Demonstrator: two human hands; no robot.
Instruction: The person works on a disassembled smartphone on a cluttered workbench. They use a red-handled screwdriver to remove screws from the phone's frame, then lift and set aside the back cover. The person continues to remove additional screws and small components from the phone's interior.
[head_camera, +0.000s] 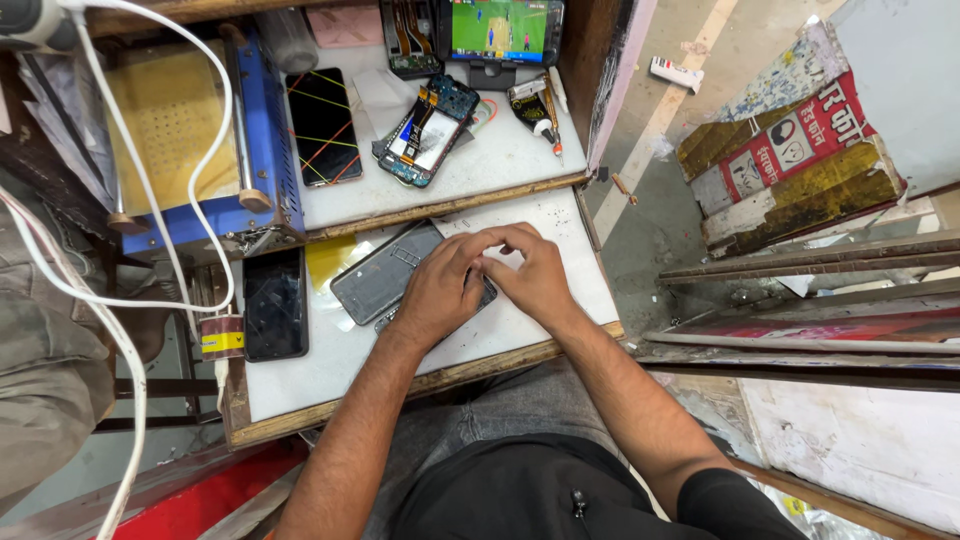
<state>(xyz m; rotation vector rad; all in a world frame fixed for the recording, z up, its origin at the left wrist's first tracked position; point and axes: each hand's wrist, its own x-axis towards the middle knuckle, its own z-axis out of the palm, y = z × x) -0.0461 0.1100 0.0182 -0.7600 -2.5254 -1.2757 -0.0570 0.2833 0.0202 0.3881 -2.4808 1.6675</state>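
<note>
On white worktop, both hands pinch phone frame.

Both hands' fingers hide the phone frame's right end

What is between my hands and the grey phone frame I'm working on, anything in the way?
Nothing visible. The left hand rests directly on the grey phone frame, and the right hand meets it at the frame's right end. The black phone lies apart to the left on the white work board.

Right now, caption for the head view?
Both hands, left and right, work on a phone frame on the white bench.
</note>
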